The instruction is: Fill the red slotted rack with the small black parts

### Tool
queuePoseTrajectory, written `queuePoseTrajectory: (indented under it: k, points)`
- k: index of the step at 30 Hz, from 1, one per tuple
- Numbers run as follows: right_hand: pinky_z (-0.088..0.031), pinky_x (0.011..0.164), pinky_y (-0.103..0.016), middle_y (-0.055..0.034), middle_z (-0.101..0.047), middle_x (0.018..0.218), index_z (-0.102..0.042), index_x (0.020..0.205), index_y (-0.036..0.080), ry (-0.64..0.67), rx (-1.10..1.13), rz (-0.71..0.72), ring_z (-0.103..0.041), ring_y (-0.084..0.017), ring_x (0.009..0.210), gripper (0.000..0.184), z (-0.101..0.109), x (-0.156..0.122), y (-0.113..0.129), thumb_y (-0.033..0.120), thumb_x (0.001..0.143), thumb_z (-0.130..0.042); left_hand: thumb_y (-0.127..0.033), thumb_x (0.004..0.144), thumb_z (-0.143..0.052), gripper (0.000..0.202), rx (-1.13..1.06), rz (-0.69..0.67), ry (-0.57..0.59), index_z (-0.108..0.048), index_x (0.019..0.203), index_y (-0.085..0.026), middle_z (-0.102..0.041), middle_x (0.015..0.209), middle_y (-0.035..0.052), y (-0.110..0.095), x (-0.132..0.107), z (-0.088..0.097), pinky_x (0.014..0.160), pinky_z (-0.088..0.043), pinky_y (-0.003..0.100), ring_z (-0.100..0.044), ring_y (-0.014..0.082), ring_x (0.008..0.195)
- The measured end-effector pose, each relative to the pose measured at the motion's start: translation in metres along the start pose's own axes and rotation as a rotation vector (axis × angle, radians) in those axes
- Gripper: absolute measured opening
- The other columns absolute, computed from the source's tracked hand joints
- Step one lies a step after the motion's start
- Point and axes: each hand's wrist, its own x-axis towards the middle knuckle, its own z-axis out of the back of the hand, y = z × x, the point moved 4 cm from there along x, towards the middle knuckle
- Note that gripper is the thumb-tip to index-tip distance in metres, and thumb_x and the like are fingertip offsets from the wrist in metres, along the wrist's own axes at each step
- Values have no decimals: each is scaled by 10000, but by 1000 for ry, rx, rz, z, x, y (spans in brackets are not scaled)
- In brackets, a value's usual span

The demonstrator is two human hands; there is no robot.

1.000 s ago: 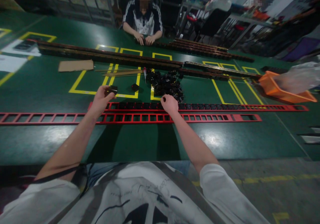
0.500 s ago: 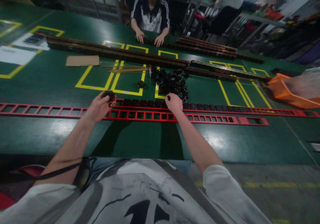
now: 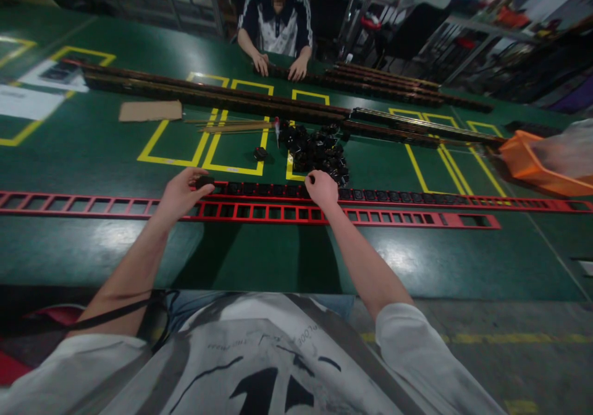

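Black block (image 3: 205, 182): pinched in left hand (image 3: 178, 194) at rear red frame (image 3: 278, 199), parallel to table's (image 3: 269, 267) near edge; might jam if tilted.
Right hand (image 3: 323, 188): curled, contents cannot tell; could scatter black pile (image 3: 319, 152) if swept outward.

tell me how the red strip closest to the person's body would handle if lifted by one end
The front red strip would probably bend or sag, being long, narrow and slim. It seems likely light for its length, since openings run along most of it. Lying flat on the green table, it would more likely slide than roll when pushed.
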Motion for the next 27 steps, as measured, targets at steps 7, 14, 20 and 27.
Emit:
queuePoseTrajectory:
  k: [7,14,20,27]
  points:
    - [-488,846,-329,-88,-685,1096,-670,1067,211,9,4,-6,-618,-239,1020,287,2,-1,2,322,986,-419,-426,781,-692,234,182,-106,-6,-721,934,-250,-705,934,58,-13,13,-6,788,-480,351,-608,235,796]
    - [-491,826,-340,-81,-683,1069,-665,1044,211,-4,21,20,-618,-244,1010,282,2,0,1,316,979,-412,-458,823,-658,234,327,-107,30,-726,924,-259,-706,890,70,-16,22,-14,717,-458,348,-612,251,761]
    - [-487,837,-344,-90,-679,1078,-662,1068,203,2,16,18,-618,-245,1010,297,1,-1,0,317,982,-402,-454,845,-595,249,380,-157,103,-721,852,-239,-722,872,72,-14,28,-21,705,-463,339,-620,251,776]
    - [-486,834,-334,-84,-688,1073,-676,1060,219,-3,-2,15,-619,-245,1010,287,1,1,0,309,973,-418,-443,863,-517,335,429,-200,124,-737,806,-196,-713,829,101,-18,34,-25,716,-472,333,-627,259,796]
